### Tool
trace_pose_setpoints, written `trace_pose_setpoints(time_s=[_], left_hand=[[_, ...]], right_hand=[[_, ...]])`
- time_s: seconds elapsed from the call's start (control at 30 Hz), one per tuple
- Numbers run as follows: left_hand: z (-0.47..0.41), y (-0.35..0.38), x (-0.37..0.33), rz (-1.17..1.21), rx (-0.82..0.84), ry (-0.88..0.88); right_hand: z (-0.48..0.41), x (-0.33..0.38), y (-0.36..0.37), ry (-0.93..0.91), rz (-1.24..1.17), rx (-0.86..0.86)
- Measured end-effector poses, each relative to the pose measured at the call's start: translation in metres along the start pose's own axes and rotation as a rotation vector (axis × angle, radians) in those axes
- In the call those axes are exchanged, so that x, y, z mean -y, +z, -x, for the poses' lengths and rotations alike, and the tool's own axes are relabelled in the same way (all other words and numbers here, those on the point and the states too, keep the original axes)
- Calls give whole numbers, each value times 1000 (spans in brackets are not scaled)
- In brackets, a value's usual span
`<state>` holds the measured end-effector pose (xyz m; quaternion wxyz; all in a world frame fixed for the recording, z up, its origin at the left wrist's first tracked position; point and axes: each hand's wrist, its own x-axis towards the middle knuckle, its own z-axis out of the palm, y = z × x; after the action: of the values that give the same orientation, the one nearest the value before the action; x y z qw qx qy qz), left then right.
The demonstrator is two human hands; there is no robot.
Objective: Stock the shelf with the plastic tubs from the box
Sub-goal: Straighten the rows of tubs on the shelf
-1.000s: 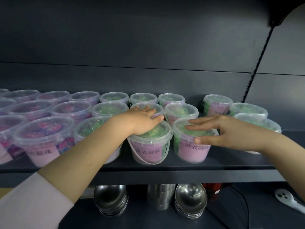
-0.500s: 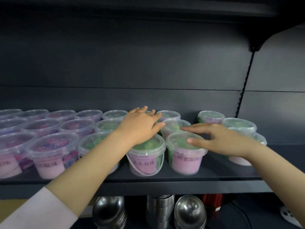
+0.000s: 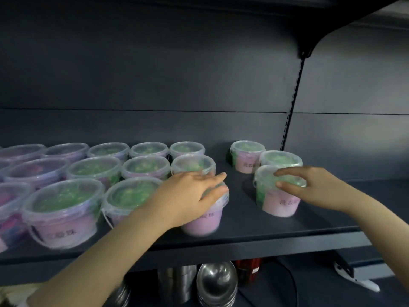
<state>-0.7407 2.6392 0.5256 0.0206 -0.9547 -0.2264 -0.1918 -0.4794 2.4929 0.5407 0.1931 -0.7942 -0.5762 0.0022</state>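
Note:
Several clear plastic tubs with green or purple contents and pink labels stand in rows on the dark shelf (image 3: 241,220). My left hand (image 3: 192,196) lies over the lid of the rightmost front tub (image 3: 203,224) of the big group, fingers curled over its far edge. To the right, apart from that group, stand three more tubs. My right hand (image 3: 309,187) grips the lid of the front tub there (image 3: 278,202) between thumb and fingers. Behind it are two tubs (image 3: 247,158), (image 3: 281,158). No box is in view.
A gap of bare shelf lies between the two tub groups, and more bare shelf to the far right. A slotted upright (image 3: 292,111) runs up the back wall. Below the shelf are stacked steel bowls (image 3: 217,282), steel cups (image 3: 177,282) and a red item (image 3: 247,271).
My left hand has shifted right onto the tub my right hand was touching. My right hand has moved right to the front tub of the separate group. The view has swung right.

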Motion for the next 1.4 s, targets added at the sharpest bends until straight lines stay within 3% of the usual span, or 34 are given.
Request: trace_pose_setpoints(time_s=[0.37,0.67,0.83,1.03,1.2,1.33,1.4], left_hand=[[-1,6,1,147,46,-20],[-2,5,2,149,59,6],[-2,6,2,152,76,-1],[-15,-20,6,231,303,-137],[-53,-16,10,84,234,-235],[-56,9,18,53,396,-327],[-52,16,18,51,410,-338]], right_hand=[[9,36,22,-249,-147,-49],[6,38,21,-258,-262,-29],[5,36,20,-260,-196,-17],[-13,39,-3,-270,-211,144],[-56,13,-20,-134,-126,-46],[-72,-22,-15,88,147,153],[-72,-32,-9,100,191,143]])
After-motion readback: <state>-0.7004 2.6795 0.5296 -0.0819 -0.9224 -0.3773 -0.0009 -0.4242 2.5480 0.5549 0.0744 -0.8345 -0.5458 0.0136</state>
